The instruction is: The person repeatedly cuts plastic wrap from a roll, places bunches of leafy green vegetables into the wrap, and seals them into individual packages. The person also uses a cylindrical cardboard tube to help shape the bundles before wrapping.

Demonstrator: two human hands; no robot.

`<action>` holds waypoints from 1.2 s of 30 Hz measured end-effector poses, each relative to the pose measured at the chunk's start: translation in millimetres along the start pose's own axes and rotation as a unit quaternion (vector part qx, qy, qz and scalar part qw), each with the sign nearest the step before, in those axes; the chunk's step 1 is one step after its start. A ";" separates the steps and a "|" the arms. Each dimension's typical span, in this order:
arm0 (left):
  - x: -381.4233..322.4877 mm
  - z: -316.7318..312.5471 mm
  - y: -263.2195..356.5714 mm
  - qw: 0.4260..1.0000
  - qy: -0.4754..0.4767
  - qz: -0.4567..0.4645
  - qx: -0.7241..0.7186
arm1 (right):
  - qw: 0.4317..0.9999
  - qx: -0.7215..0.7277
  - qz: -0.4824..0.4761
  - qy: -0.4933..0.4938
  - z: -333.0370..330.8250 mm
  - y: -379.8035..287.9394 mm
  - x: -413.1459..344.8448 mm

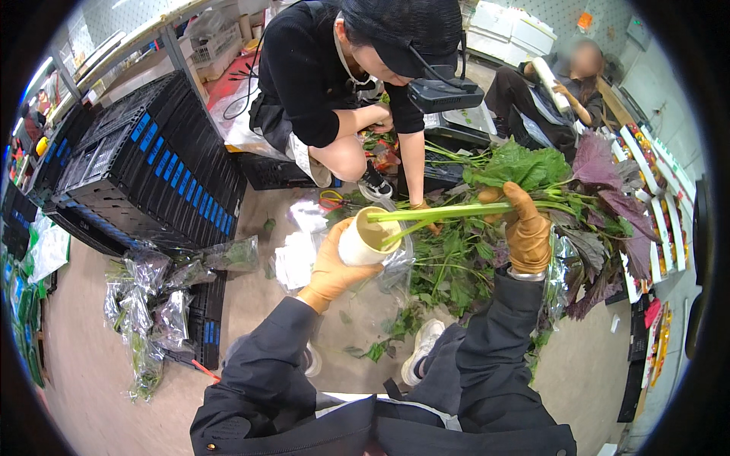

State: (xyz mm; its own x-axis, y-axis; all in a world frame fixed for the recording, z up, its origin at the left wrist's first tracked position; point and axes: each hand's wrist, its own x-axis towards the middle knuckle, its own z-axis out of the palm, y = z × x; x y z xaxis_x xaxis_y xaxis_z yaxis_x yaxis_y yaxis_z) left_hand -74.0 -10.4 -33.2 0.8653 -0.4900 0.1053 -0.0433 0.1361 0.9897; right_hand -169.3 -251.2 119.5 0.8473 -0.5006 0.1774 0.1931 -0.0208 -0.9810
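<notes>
My left hand point(325, 279), in an orange-tan glove, is wrapped around a pale, hollow cylinder point(355, 244) whose open end faces up and to the right. In my right hand point(527, 236), gloved alike, is a bunch of leafy stems point(445, 212). Its cut ends reach left to the cylinder's mouth, and one thinner stem dips into the opening. Large green leaves point(522, 165) and purple leaves point(599, 157) fan out to the right of my hand. Below lies a pile of green and purple leafy stems point(450, 256) on the floor.
A co-worker in black point(308, 68) crouches opposite, one gloved hand in the pile. Another person point(570, 85) sits back right, holding a white roll point(550, 82). Stacked black crates point(154, 165) stand left, near plastic-wrapped greens point(142, 308). Yellow-and-red-handled scissors point(331, 199) lie ahead.
</notes>
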 end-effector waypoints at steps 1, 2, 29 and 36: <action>0.5 0.0 -2.4 0.999 -0.010 0.017 0.031 | 1.000 -0.016 0.003 -0.009 1.4 -1.6 -1.5; -0.7 0.4 -3.3 0.997 -0.011 0.030 0.067 | 0.997 -0.056 0.038 -0.029 -1.7 -2.1 1.3; -3.7 11.9 20.4 0.995 0.001 -0.028 -0.095 | 0.914 0.225 0.200 -0.271 63.0 31.2 -1.2; -7.8 -0.5 0.5 0.996 0.066 -0.034 0.043 | 0.909 0.139 0.165 -0.355 64.6 105.7 5.5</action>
State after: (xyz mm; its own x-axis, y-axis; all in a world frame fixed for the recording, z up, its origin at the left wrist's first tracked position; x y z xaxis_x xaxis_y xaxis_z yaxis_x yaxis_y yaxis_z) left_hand -80.6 -6.1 -33.6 0.9258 -0.3769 0.0296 -0.0202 0.0289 0.9994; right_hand -112.3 -200.3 21.9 0.9685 0.2482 -0.0207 -0.0965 0.2976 -0.9498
